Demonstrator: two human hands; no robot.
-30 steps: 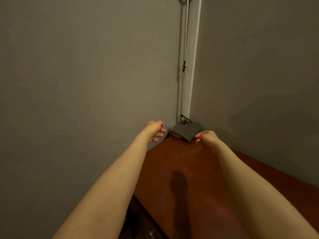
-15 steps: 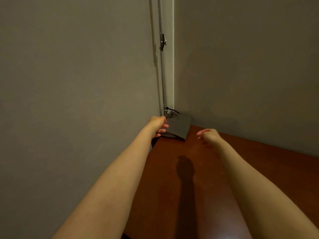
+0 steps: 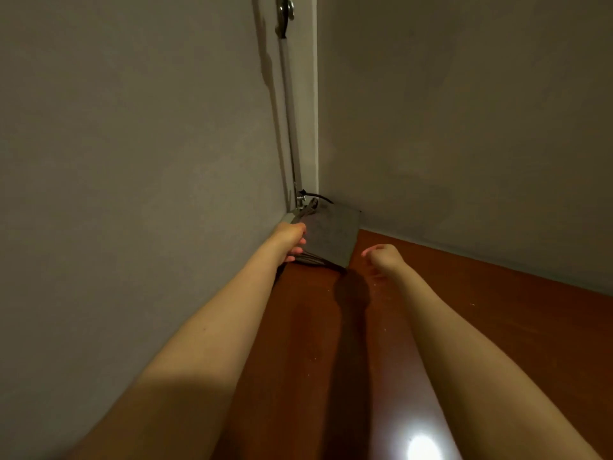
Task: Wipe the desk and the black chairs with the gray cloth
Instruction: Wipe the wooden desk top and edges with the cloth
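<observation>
Gray folded cloth (image 3: 330, 239) sits at the far corner of the reddish-brown wooden desk (image 3: 481, 310), tucked where the 2 gray walls meet. Its far edge lies against the base of the white corner trim (image 3: 310, 111); a thin metal rod (image 3: 292, 127) runs down that trim to a small metal fitting (image 3: 306, 207) just beside the cloth.

Your left hand (image 3: 289, 239) is at the cloth's near-left edge, fingers (image 3: 296, 250) curled onto the fabric and touching it. Whether they have closed into a full pinch, you cannot tell: the underside is hidden. The cloth's layered near edge looks slightly lifted there.

Your right hand (image 3: 383, 258) hovers over bare desk just right of the cloth, apart from it, fingers loosely curled, holding nothing.

Both forearms extend from the bottom of the view. 1 dark arm shadow (image 3: 351, 313) falls on the desk between them. 1 bright light reflection (image 3: 423, 446) shows at the near edge. Small pale specks dot the desk surface.
</observation>
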